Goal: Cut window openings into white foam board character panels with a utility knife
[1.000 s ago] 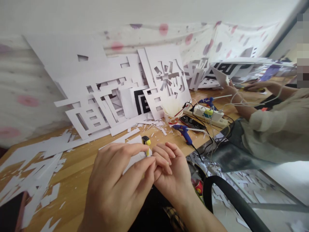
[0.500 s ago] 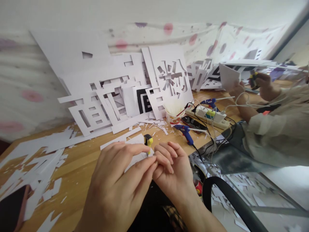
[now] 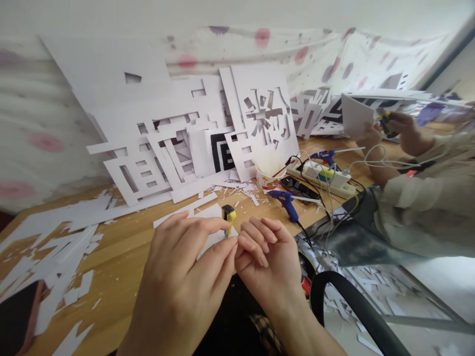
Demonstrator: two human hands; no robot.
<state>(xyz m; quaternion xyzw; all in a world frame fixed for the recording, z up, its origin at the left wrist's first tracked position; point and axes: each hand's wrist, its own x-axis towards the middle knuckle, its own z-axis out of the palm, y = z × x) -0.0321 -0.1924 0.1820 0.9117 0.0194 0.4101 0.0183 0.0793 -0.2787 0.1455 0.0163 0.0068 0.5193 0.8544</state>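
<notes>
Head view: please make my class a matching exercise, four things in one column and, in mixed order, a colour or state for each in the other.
1. Left hand
2. Right hand
3. Cup
4. Nearer glue gun

A. Curled, palm side showing
B. Mostly blue
C. Back of it showing
D. Pale sticks inside

Pairs: 1-C, 2-A, 3-D, 4-B

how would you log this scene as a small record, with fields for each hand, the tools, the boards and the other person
left hand: fingertips at the right hand's curled fingers; anything pinched is too small to tell
right hand: palm side showing, fingers curled
nearest tool: yellow-and-black tool, just beyond the left fingertips
glue guns: two, blue; near one, far one
boards: white cut-out boards, leaning at the wall
other person: one hand grips a tool
</notes>
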